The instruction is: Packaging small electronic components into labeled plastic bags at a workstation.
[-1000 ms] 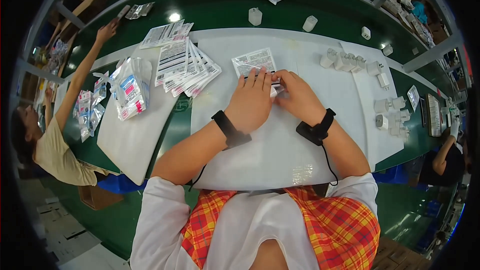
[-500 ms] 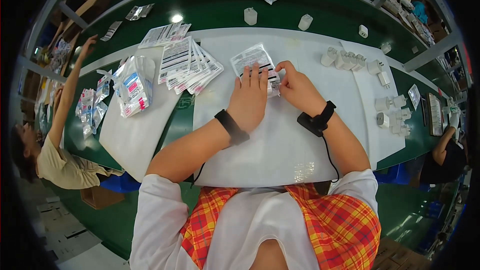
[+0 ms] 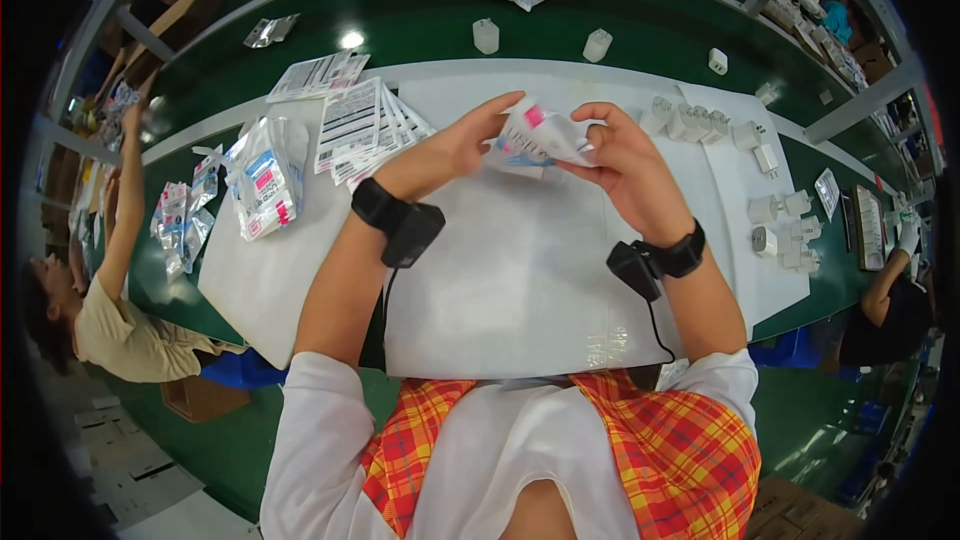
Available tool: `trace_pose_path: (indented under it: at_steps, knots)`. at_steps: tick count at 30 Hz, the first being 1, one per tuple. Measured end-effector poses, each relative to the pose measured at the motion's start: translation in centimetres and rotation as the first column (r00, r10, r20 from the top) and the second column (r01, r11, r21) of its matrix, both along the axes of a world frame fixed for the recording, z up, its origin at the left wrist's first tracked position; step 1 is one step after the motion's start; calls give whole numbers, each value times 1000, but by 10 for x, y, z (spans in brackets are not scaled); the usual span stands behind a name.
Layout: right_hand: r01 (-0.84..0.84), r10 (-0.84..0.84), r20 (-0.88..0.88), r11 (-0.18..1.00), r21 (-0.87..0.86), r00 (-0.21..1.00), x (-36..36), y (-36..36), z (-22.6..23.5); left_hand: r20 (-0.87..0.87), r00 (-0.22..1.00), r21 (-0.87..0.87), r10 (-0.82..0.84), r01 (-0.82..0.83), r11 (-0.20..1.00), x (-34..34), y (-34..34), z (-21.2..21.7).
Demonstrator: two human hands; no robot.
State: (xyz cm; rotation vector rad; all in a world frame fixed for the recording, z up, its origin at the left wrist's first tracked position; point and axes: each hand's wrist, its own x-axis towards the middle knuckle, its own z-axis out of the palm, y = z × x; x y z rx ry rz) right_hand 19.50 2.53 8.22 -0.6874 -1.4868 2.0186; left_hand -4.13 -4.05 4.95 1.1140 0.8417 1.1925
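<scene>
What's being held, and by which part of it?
The white pouch, pinched at its right end by the right hand; whether the left hand grips its left edge is unclear.

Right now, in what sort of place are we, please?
Probably a factory packing station: the right hand holds a white pouch with pink and blue print, white plastic plug chargers are grouped at the right, and a co-worker in a beige shirt is beside the long green table.
</scene>
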Motion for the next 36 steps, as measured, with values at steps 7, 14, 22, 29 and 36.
trace_pose_path:
  at_steps: [7, 14, 22, 29, 36]
  knots:
    - [168, -162, -59, 977, 129, 985, 22, -13, 21, -135, 950, -36, 281, -288, 957, 47, -13, 1]
    - [290, -274, 291, 957, -12, 917, 21, -16, -28, -164, 956, -144, 245, -269, 952, 76, 5, -16]
    - [159, -284, 205, 866, 475, 937, 39, 42, -54, -488, 800, 250, 350, -257, 934, 55, 32, -40]
    - [-454, -150, 499, 258, 853, 853, 55, -5, -22, -890, 313, 413, 331, 249, 876, 51, -17, -46]
    - [-443, -244, 556, 393, 806, 795, 14, -35, -46, -921, 355, 239, 159, 192, 952, 68, -7, -33]
